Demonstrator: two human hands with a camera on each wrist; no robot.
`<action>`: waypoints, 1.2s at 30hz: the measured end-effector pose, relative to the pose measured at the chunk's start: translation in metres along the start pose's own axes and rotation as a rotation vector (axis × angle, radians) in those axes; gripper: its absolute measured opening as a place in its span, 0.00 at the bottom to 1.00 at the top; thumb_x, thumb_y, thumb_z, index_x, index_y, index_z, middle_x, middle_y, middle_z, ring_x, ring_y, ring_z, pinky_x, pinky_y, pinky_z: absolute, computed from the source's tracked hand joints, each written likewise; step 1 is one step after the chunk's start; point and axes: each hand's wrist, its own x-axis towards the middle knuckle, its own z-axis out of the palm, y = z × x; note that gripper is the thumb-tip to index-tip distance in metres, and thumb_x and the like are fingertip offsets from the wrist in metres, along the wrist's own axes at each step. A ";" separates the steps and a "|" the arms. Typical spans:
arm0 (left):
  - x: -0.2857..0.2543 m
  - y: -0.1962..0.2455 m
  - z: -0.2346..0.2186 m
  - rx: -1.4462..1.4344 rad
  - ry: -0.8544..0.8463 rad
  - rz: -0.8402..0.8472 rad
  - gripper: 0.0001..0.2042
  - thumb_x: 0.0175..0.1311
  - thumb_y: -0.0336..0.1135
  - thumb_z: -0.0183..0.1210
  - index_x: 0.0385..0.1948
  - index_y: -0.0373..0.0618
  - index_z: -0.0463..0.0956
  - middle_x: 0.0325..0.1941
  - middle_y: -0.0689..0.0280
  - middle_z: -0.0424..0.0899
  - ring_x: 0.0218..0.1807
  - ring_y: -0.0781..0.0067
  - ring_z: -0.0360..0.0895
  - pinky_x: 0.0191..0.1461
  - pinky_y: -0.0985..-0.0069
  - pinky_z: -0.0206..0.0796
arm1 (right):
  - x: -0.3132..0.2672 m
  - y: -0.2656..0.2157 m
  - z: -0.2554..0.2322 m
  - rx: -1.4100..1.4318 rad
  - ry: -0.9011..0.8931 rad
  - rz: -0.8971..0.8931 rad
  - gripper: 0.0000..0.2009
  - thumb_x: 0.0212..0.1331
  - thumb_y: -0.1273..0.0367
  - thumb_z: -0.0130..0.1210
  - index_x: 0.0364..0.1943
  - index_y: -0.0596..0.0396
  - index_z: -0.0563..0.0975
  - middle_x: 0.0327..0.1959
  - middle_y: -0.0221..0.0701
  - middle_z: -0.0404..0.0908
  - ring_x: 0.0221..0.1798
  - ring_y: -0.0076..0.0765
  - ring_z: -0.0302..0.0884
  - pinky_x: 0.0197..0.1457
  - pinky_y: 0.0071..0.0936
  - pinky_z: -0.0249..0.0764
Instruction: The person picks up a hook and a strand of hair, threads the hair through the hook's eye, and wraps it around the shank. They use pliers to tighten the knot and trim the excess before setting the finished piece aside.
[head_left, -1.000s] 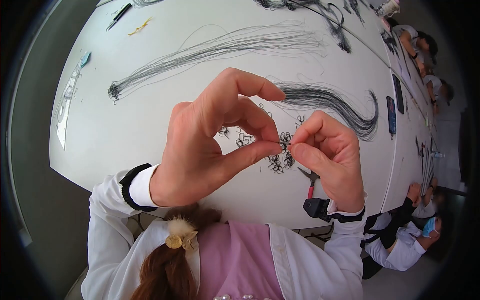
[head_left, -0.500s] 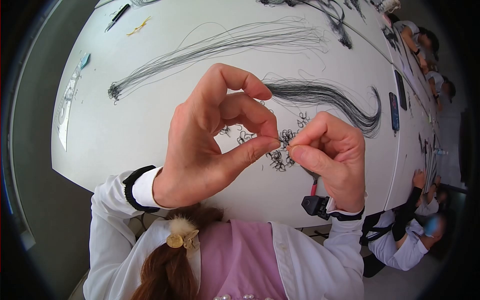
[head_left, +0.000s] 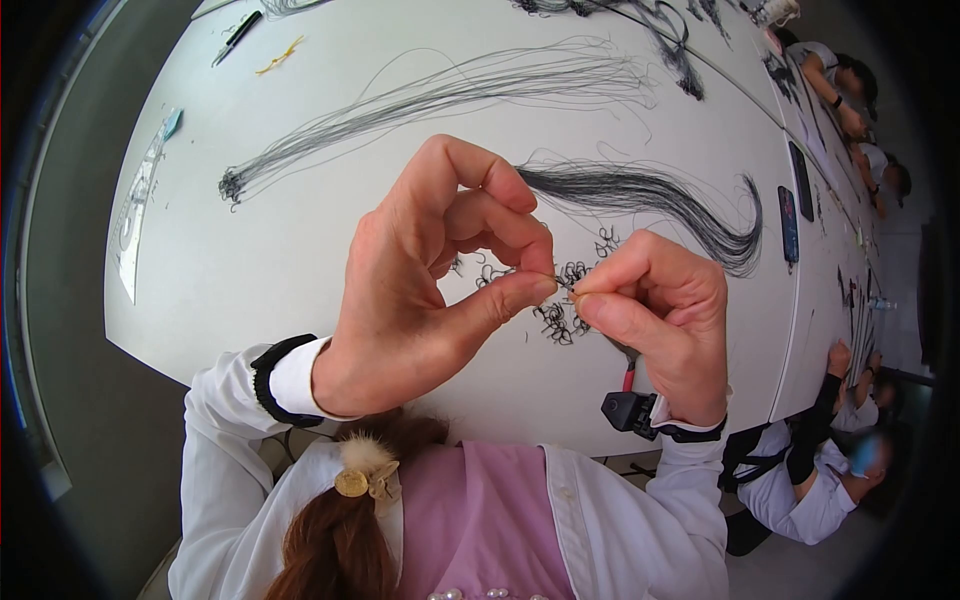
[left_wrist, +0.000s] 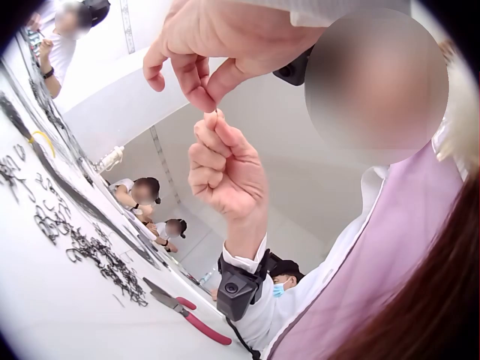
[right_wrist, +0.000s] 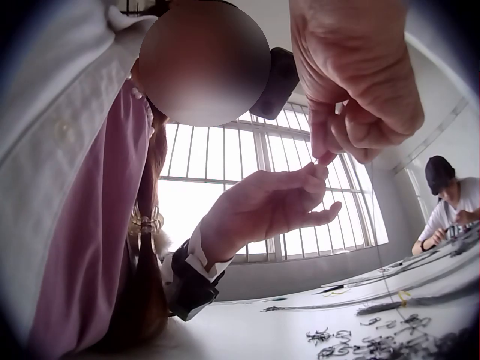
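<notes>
Above the white table, thumb and fingertip of the left hand [head_left: 405, 300] pinch a tiny dark piece [head_left: 563, 284]; the other fingers arch above it. The right hand [head_left: 668, 320] pinches at the piece's other side, its remaining fingers curled. The fingertips nearly meet and hide most of the piece, so its shape cannot be told. A thin thread [right_wrist: 381, 259] hangs below the hands in the right wrist view. Small black hooks [head_left: 553, 322] lie in a loose pile beneath the hands. Red-handled pliers [left_wrist: 196, 322] rest beside the pile, partly covered by the right hand in the head view.
A thin bundle of dark lines [head_left: 440, 95] stretches across the table [head_left: 230, 290], with a thicker bundle [head_left: 650, 190] behind the right hand. Farther out are a clear ruler [head_left: 130, 230], a pen [head_left: 236, 38], a yellow tie [head_left: 281, 56] and phones [head_left: 788, 225]. Other people sit at the right.
Both pinching fingertips have shifted slightly left, and the left hand's raised index finger has moved left and curled down a little. Both hands keep their pinch.
</notes>
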 end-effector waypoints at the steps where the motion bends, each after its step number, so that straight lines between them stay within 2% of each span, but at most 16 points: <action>1: 0.000 0.000 0.000 0.014 0.002 0.010 0.22 0.51 0.22 0.65 0.42 0.43 0.60 0.28 0.67 0.79 0.35 0.79 0.78 0.57 0.73 0.64 | 0.000 0.000 0.001 0.000 0.009 -0.004 0.04 0.56 0.81 0.52 0.28 0.60 0.75 0.17 0.18 0.70 0.20 0.05 0.57 0.23 0.11 0.50; 4: 0.001 -0.001 0.000 -0.011 0.006 -0.024 0.22 0.50 0.22 0.65 0.42 0.43 0.60 0.28 0.68 0.79 0.35 0.80 0.78 0.61 0.70 0.60 | 0.002 -0.002 0.002 -0.033 0.023 -0.007 0.04 0.56 0.81 0.52 0.28 0.60 0.75 0.17 0.18 0.69 0.20 0.05 0.57 0.23 0.11 0.51; 8: 0.003 0.001 -0.002 -0.001 0.001 -0.026 0.21 0.50 0.22 0.65 0.41 0.43 0.61 0.27 0.69 0.79 0.35 0.80 0.78 0.61 0.71 0.61 | 0.002 0.002 -0.002 -0.010 0.014 -0.013 0.03 0.56 0.81 0.53 0.28 0.60 0.75 0.17 0.18 0.70 0.20 0.06 0.57 0.23 0.11 0.51; 11: 0.006 0.003 -0.005 0.068 -0.063 -0.023 0.21 0.50 0.21 0.65 0.42 0.42 0.62 0.28 0.67 0.79 0.35 0.80 0.78 0.57 0.73 0.64 | 0.004 0.002 -0.002 -0.061 0.028 0.019 0.03 0.55 0.81 0.53 0.28 0.60 0.75 0.17 0.18 0.70 0.20 0.05 0.57 0.23 0.10 0.51; 13: 0.006 0.004 -0.004 -0.042 -0.048 -0.135 0.19 0.49 0.22 0.66 0.40 0.39 0.66 0.31 0.66 0.79 0.34 0.78 0.78 0.50 0.75 0.68 | 0.004 0.002 -0.001 -0.049 0.083 0.023 0.03 0.54 0.81 0.54 0.28 0.60 0.75 0.17 0.17 0.70 0.20 0.05 0.56 0.23 0.10 0.51; 16: 0.006 -0.001 -0.006 0.062 -0.130 -0.065 0.17 0.48 0.24 0.68 0.39 0.37 0.71 0.34 0.65 0.79 0.36 0.76 0.78 0.46 0.77 0.70 | 0.005 0.001 -0.001 -0.068 0.097 -0.023 0.03 0.54 0.81 0.54 0.28 0.60 0.75 0.17 0.17 0.70 0.19 0.05 0.55 0.22 0.10 0.51; 23: 0.005 0.003 -0.002 -0.070 -0.188 -0.176 0.16 0.47 0.25 0.69 0.38 0.35 0.76 0.38 0.63 0.80 0.38 0.75 0.78 0.48 0.76 0.69 | 0.004 0.000 0.000 -0.068 0.124 -0.056 0.03 0.54 0.81 0.54 0.28 0.60 0.75 0.17 0.17 0.71 0.20 0.04 0.55 0.22 0.09 0.51; 25: 0.004 -0.002 -0.001 -0.006 -0.145 -0.047 0.12 0.47 0.29 0.69 0.33 0.35 0.78 0.32 0.64 0.82 0.35 0.77 0.79 0.43 0.80 0.70 | 0.003 -0.001 0.003 -0.058 0.136 -0.042 0.03 0.54 0.81 0.54 0.28 0.60 0.75 0.18 0.18 0.72 0.20 0.04 0.56 0.23 0.09 0.53; 26: 0.003 -0.001 0.000 -0.007 -0.142 -0.042 0.12 0.47 0.29 0.69 0.33 0.35 0.78 0.32 0.64 0.82 0.35 0.77 0.79 0.43 0.80 0.70 | 0.004 -0.003 0.005 -0.062 0.132 -0.044 0.03 0.54 0.81 0.54 0.28 0.60 0.75 0.18 0.18 0.72 0.20 0.04 0.56 0.23 0.09 0.53; 28: 0.000 0.002 0.001 0.014 -0.058 -0.110 0.08 0.49 0.29 0.67 0.28 0.35 0.79 0.28 0.64 0.83 0.33 0.77 0.79 0.40 0.79 0.71 | 0.004 -0.007 0.009 -0.058 0.128 -0.014 0.03 0.55 0.80 0.54 0.28 0.60 0.75 0.19 0.19 0.74 0.21 0.04 0.59 0.24 0.08 0.55; 31: -0.001 0.002 0.001 0.038 -0.021 -0.096 0.06 0.51 0.28 0.66 0.25 0.36 0.80 0.24 0.65 0.82 0.30 0.78 0.79 0.36 0.79 0.71 | 0.004 -0.006 0.009 -0.048 0.085 -0.014 0.02 0.55 0.80 0.55 0.28 0.60 0.75 0.21 0.20 0.75 0.22 0.05 0.62 0.25 0.08 0.58; 35: 0.002 0.012 -0.006 0.117 -0.038 -0.136 0.05 0.50 0.26 0.67 0.23 0.37 0.80 0.25 0.65 0.83 0.30 0.79 0.78 0.38 0.81 0.70 | 0.009 -0.007 0.006 -0.096 0.046 0.000 0.01 0.55 0.79 0.55 0.29 0.60 0.76 0.22 0.21 0.75 0.23 0.06 0.64 0.25 0.08 0.59; 36: 0.003 0.013 -0.009 0.189 -0.070 -0.129 0.04 0.50 0.26 0.66 0.23 0.37 0.80 0.25 0.65 0.83 0.30 0.79 0.79 0.37 0.81 0.70 | 0.013 -0.007 0.002 -0.128 -0.009 0.031 0.01 0.56 0.78 0.55 0.30 0.60 0.76 0.23 0.21 0.76 0.24 0.07 0.65 0.26 0.08 0.60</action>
